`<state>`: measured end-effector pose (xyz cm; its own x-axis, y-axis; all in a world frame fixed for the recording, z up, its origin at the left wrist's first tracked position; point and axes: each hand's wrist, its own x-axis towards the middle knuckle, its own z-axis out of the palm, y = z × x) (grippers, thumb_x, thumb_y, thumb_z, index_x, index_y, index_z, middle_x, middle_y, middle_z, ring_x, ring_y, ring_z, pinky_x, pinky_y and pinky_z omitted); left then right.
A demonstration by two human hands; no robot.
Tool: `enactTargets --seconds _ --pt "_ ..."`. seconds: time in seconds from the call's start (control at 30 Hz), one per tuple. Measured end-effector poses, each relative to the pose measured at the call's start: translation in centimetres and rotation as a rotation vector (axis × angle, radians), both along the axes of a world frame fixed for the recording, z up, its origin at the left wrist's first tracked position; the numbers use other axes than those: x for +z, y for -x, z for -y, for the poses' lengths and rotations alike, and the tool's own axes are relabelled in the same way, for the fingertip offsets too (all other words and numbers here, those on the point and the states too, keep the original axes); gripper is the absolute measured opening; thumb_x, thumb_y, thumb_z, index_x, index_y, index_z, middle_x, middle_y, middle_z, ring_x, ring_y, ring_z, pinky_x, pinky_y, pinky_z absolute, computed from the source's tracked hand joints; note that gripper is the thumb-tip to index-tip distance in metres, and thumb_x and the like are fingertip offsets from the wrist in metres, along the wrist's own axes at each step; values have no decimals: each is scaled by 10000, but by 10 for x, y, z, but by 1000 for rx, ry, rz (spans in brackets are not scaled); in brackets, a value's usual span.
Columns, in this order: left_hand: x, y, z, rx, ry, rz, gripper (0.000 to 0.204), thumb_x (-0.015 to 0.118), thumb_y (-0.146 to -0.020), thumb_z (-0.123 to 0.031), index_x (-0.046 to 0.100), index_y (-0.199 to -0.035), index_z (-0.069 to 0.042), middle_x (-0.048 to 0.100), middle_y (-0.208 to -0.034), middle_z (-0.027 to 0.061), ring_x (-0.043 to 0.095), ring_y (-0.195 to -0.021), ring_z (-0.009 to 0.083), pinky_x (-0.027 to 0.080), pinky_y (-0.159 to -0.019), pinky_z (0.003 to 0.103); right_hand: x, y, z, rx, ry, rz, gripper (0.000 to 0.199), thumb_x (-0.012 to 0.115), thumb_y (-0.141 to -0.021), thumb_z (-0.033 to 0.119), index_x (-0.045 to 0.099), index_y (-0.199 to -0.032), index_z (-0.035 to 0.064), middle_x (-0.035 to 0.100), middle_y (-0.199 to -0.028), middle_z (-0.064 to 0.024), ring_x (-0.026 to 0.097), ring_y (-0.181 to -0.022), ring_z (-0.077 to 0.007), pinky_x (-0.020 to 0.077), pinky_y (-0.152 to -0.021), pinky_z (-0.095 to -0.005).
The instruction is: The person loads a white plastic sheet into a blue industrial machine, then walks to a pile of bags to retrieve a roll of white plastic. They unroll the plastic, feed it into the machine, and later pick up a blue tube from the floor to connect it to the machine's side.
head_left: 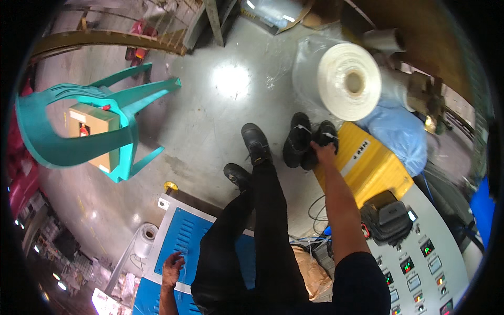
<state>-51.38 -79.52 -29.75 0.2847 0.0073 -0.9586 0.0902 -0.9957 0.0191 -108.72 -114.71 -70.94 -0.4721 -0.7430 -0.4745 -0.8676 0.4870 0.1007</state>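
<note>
In the centre right, a pair of black shoes is side by side, the left shoe (297, 137) and the right shoe (327, 131), with pale laces or ties on top. My right hand (325, 151) reaches forward and closes on the near end of the right shoe; its fingertips are partly hidden there. At the lower left my left hand (172, 269) hangs over a blue louvred panel (184, 231), fingers loosely bent and apart, nothing visible in them. Whether the left hand touches the panel I cannot tell. My own feet, in black shoes (255, 140), point forward.
A teal plastic chair (131, 113) bears a cardboard box (100, 126) at the left. Right of the shoes are a yellow box (367, 165), a large film roll (328, 79) and a blue bag (399, 131). A grey control panel (441, 247) carries a black pouch (391, 218); cables (315, 210) lie nearby.
</note>
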Motion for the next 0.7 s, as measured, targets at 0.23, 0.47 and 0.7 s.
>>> enactTargets --seconds 0.23,0.47,0.7 --pt "-27 10 -17 104 -247 -48 395 646 -910 -202 584 -1255 -21 671 -1035 102 674 -866 181 539 -719 304 -47 -53 31 -157 -482 294 622 728 -745 372 573 -1168 -57 661 -1020 -215 680 -817 -331 550 -732 -443" --pt "-6 17 -4 274 -241 -57 403 670 -902 -192 574 -1260 -33 684 -1034 78 675 -856 158 532 -699 278 -15 -111 -4 349 -162 217 361 571 -790 158 603 -1099 -26 632 -1063 -262 628 -902 -463 517 -847 -494" --pt "8 40 -12 391 -202 -105 389 689 -894 -211 588 -1232 -47 681 -1030 73 672 -863 173 526 -710 295 97 -240 92 915 -56 543 257 541 -823 118 615 -1052 30 618 -1095 -215 660 -842 -384 542 -732 -487"
